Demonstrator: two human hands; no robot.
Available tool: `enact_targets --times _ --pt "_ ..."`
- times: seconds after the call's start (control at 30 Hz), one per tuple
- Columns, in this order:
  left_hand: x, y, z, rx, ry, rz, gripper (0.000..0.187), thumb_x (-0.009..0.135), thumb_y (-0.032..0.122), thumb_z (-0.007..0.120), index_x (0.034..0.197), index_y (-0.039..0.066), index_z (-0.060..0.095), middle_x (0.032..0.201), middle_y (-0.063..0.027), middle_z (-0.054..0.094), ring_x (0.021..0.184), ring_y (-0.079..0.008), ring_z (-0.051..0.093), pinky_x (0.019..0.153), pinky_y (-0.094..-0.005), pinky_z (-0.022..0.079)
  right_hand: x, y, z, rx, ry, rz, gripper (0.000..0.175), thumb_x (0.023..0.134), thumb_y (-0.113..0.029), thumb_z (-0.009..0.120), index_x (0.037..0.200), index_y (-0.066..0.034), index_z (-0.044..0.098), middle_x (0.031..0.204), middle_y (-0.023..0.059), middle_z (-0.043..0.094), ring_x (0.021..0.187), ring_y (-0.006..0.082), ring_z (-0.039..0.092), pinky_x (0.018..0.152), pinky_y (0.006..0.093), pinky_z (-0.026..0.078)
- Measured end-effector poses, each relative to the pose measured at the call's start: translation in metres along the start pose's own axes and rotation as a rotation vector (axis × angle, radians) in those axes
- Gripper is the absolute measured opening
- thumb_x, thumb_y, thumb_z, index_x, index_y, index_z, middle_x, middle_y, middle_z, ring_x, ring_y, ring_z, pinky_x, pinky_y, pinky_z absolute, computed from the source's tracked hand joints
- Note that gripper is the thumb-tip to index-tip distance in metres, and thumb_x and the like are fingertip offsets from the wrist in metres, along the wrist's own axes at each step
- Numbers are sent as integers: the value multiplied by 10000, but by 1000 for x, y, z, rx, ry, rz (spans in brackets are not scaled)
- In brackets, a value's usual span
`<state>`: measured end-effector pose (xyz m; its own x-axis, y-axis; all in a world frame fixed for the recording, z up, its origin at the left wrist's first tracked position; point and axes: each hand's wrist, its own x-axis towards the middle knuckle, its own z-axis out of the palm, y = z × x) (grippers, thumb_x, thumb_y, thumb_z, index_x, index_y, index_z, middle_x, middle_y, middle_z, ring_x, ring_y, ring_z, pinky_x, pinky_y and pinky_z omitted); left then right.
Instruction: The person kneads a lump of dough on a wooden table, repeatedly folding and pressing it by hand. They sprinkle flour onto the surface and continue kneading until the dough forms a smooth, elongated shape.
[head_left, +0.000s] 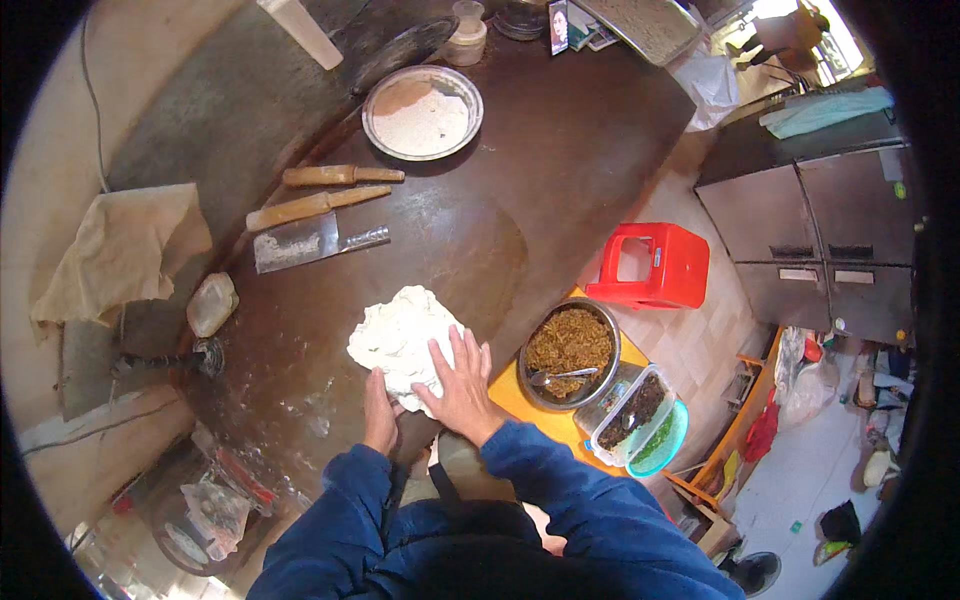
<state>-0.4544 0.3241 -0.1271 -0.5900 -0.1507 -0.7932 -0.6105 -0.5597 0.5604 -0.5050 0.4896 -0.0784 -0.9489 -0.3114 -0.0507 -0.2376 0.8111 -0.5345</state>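
A rough, lumpy mass of white dough (401, 330) lies on the dark worktop (495, 172) in front of me. My right hand (463, 382) rests on its right side with the fingers spread over it. Against its near left edge my left hand (381, 409) presses, part of its fingers hidden. Beyond the dough lies a metal dough scraper or cleaver (296, 244) smeared with white residue. Two wooden rolling pins, a nearer one (319, 208) and a farther one (341, 176), lie past it. Farther off, a metal basin (477, 112) holds flour (427, 124).
On a yellow surface (510, 386) at right stand a metal bowl (616, 352) of brown filling with a spoon, a plastic box (600, 450) of dark food and a turquoise bowl (681, 435) of chopped greens. A red plastic stool (682, 266) stands behind. A person (787, 34) is far off.
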Motion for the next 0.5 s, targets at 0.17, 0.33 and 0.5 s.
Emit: enact_targets --times 0.17,0.33,0.5 --pt "-28 28 42 -39 -106 -48 589 1061 536 427 1411 63 446 1315 -156 594 1138 -275 650 909 -414 591 -44 -10 -19 191 -135 -49 844 801 -447 794 1503 -113 466 1615 313 227 1494 524 197 1163 697 122" --pt "-43 67 116 21 -381 -91 607 1076 375 516 1495 -37 364 1359 -169 537 1191 -222 593 999 -327 522 -13 36 -44 69 105 -18 856 852 -401 753 1545 -80 366 1605 345 208 1484 531 210 1159 690 145" --pt "22 151 169 1000 -449 511 477 999 359 615 1264 -36 660 1099 -234 733 1046 -355 700 951 -406 514 52 92 -63 2 238 112 822 879 -370 721 1547 -52 362 1618 340 193 1487 525 202 1180 644 157"
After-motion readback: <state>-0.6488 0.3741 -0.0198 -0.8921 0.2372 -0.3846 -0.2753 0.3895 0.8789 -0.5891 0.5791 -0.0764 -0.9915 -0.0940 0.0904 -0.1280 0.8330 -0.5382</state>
